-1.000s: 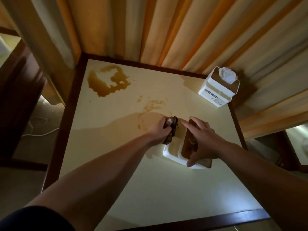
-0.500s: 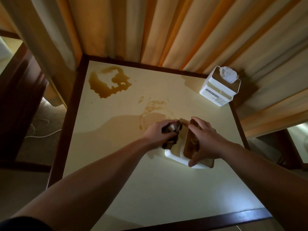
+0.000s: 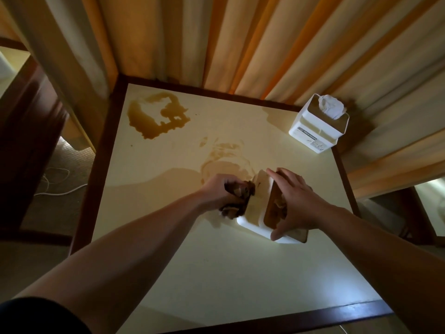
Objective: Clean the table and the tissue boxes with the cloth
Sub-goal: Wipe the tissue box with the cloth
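Note:
A white tissue box [image 3: 255, 213] with a brown wooden top lies tilted near the middle of the cream table [image 3: 216, 273]. My right hand [image 3: 296, 201] holds it from above, fingers spread over the top and thumb at its near edge. My left hand [image 3: 221, 192] grips a crumpled brown cloth [image 3: 240, 196] pressed against the box's left side. A second white tissue box [image 3: 317, 126] with a tissue sticking out stands upright at the far right corner. A brown liquid spill [image 3: 156, 116] lies at the far left, and a paler smear [image 3: 226, 162] just beyond my hands.
Striped cream and orange curtains [image 3: 240, 44] hang right behind the table. The table has a dark wooden rim [image 3: 96, 165]. A white cable [image 3: 55, 186] lies on the floor to the left, beside dark wooden furniture [image 3: 26, 141].
My left hand has shifted the cloth along the left side of the tilted box. My right hand keeps the same hold on the box.

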`<state>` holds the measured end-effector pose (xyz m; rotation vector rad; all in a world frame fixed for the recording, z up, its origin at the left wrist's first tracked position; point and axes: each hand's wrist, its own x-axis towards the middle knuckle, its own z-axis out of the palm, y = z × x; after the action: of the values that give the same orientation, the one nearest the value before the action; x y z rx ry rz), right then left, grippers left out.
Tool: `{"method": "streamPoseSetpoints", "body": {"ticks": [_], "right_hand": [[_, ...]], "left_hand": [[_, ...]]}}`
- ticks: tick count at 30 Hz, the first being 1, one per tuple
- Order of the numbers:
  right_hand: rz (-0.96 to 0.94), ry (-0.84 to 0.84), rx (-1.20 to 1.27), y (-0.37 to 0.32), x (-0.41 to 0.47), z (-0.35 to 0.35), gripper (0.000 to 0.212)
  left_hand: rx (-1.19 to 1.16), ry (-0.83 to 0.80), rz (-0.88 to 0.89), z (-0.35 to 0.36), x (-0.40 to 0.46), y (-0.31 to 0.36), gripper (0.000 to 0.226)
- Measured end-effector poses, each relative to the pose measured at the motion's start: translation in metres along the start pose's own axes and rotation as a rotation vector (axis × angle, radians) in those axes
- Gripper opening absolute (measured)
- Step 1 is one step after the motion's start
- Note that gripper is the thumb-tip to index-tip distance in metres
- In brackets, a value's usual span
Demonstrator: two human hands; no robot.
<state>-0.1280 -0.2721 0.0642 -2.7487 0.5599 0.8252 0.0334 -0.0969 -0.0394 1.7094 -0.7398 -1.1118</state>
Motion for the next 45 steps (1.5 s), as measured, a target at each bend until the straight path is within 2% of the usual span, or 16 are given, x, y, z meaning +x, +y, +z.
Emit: {"method": "streamPoseSetpoints", "body": {"ticks": [5, 11, 17, 23, 27, 30, 35, 41, 45], "right_hand": [[0.006, -0.005, 0.003, -0.002, -0.001, -0.001, 0.158], [-0.028, 0.013, -0.053, 0.000, 0.000, 0.000, 0.158], [-0.042, 0.031, -0.048, 0.001, 0.000, 0.001, 0.157], [-0.021, 0.003, -0.031, -0.002, 0.001, -0.002, 0.159], [-0.008, 0.005, -0.033, -0.005, -0.003, -0.004, 0.159], [-0.014, 0.023, -0.038, -0.003, -0.007, -0.003, 0.160], [-0.039, 0.051, -0.054, -0.002, -0.010, -0.003, 0.160], [-0.139, 0.079, -0.067, -0.003, -0.018, -0.006, 0.158], [-0.197, 0.049, -0.094, -0.006, -0.016, -0.010, 0.164]], "left_hand": [[-0.016, -0.037, 0.005, -0.005, -0.010, -0.001, 0.025], [0.055, 0.115, 0.048, 0.000, 0.028, 0.019, 0.032], [0.009, 0.123, -0.033, 0.005, 0.047, 0.017, 0.031], [0.080, 0.070, -0.012, 0.012, 0.005, 0.009, 0.014], [0.043, -0.026, -0.045, 0.006, -0.034, 0.013, 0.015], [0.071, 0.009, -0.018, 0.006, -0.058, 0.023, 0.015], [0.427, 0.223, 0.023, 0.004, -0.086, 0.015, 0.031], [0.800, 0.120, -0.024, 0.006, -0.123, -0.020, 0.041], [0.873, 0.136, -0.058, 0.013, -0.135, -0.036, 0.054]]}}
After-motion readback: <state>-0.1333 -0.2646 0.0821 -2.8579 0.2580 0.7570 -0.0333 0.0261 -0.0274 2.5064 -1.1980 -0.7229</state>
